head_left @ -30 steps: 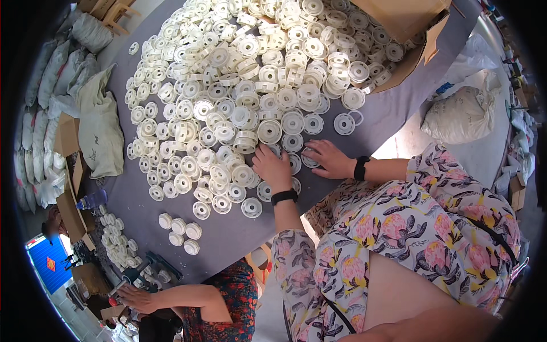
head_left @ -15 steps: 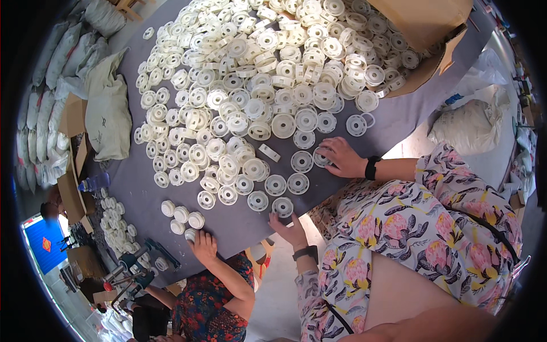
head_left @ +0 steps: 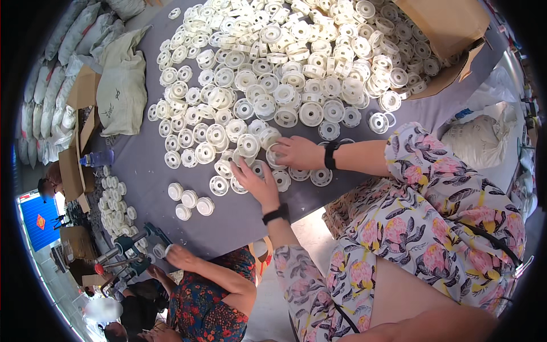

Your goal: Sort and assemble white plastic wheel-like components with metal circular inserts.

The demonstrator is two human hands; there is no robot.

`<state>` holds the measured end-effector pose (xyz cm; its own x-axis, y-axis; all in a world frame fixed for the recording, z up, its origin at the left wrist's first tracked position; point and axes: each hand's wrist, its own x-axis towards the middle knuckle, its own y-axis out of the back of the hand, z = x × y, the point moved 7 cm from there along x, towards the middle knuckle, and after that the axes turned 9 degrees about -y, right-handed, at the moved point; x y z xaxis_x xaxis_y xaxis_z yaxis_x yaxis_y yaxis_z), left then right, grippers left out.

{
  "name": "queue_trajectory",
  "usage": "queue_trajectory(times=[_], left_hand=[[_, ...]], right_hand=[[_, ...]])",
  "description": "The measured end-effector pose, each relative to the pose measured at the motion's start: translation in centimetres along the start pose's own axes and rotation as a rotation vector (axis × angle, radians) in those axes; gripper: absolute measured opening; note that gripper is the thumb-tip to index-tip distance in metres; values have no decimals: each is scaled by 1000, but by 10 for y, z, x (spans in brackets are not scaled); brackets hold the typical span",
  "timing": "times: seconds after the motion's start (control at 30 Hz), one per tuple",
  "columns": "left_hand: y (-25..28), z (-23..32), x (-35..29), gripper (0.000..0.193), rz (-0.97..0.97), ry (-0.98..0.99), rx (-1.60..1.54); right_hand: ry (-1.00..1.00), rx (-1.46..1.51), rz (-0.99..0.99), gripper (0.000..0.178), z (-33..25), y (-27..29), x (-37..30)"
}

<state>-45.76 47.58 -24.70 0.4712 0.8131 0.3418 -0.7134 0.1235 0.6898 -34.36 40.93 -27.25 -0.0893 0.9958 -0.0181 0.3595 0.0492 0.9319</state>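
Observation:
Round white plastic wheel-like parts [head_left: 310, 114] with holed centres lie heaped over the grey-covered table. At the near edge of this heap my left hand [head_left: 259, 185] has its fingers spread, the tips touching several of the parts. Just right of it, my right hand [head_left: 299, 153] curls its fingers over the rim of a white plastic wheel [head_left: 274, 158], partly hidden beneath them. Another white wheel [head_left: 269, 137] sits tilted right by those fingertips. A dark band circles each of my wrists.
A cardboard box [head_left: 444, 28] lies tipped at the far right, parts spilling out. On the left, a co-worker's hand [head_left: 182, 257] holds a white piece beside a green lever press [head_left: 128, 253]. Several capped white pieces [head_left: 189, 198] stand near there. Sacks [head_left: 122, 85] and cartons line the left.
Both my hands have moved left over the near wheels, and my left hand has reached farther onto the table. The co-worker's hand has gone from the capped pieces to the press.

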Motion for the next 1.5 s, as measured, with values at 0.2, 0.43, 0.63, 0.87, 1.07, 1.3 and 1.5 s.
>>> queue_trajectory(times=[0.2,0.43,0.63,0.87,1.07,1.3,1.5], left_hand=[[-26,-30,0,45,-224,46,-13],[10,-18,-43,30,-122,81,-44],[28,-32,-92,12,43,675,-583],[29,-25,-189,13,126,952,-709],[12,13,-192,15,-299,131,-22],[22,-16,-127,30,-285,46,-39],[49,-51,-38,38,-39,72,143]], right_hand=[[-382,259,131,26,62,18,-38],[-360,42,50,29,51,12,-26],[-285,78,94,22,45,30,-21],[-193,519,48,19,24,59,-70],[41,231,-305,15,28,38,-157],[-92,256,-54,13,8,18,-116],[-170,247,-163,9,20,13,-123]])
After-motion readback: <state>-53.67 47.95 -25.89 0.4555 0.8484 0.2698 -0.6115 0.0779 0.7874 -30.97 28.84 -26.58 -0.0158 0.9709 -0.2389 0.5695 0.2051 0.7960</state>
